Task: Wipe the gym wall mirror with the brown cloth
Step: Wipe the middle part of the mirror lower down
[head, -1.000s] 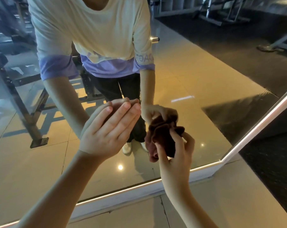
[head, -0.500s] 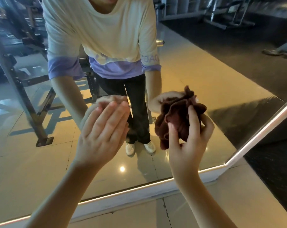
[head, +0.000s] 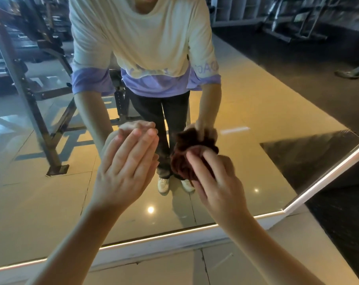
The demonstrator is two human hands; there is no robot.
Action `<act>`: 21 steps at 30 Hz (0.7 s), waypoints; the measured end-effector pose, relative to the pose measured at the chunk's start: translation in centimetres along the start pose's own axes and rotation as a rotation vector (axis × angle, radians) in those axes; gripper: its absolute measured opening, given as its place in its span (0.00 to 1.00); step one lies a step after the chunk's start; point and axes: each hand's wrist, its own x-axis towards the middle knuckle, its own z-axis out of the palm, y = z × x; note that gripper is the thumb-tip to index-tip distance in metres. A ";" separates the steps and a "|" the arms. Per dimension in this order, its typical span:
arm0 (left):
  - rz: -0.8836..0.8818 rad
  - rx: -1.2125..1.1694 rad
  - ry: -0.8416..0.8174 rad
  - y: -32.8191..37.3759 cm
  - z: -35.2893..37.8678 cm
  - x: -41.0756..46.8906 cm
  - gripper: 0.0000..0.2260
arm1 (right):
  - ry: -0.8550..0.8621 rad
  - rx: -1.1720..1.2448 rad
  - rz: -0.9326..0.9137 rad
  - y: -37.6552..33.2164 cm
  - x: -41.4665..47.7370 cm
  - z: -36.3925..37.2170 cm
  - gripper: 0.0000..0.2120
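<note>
The brown cloth [head: 192, 153] is bunched into a wad with no clear long axis and is pressed to the lower part of the mirror [head: 246, 161] by the curled fingers of the right hand [head: 217, 182]. The left hand [head: 127, 167] is laid flat, fingers straight, just beside it on the glass, holding nothing.

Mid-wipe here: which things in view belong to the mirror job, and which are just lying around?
Belongs to the job:
brown cloth, bunched in the right hand
wall mirror
left hand, fingers straight, by the glass

Just lying around:
steel rack, seen as a reflection
white trim under the mirror
dark floor mat at right
</note>
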 end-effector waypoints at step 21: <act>-0.030 0.027 -0.003 -1.2 -1.0 -1.1 0.30 | -0.013 -0.042 -0.137 -0.9 0.9 1.1 0.14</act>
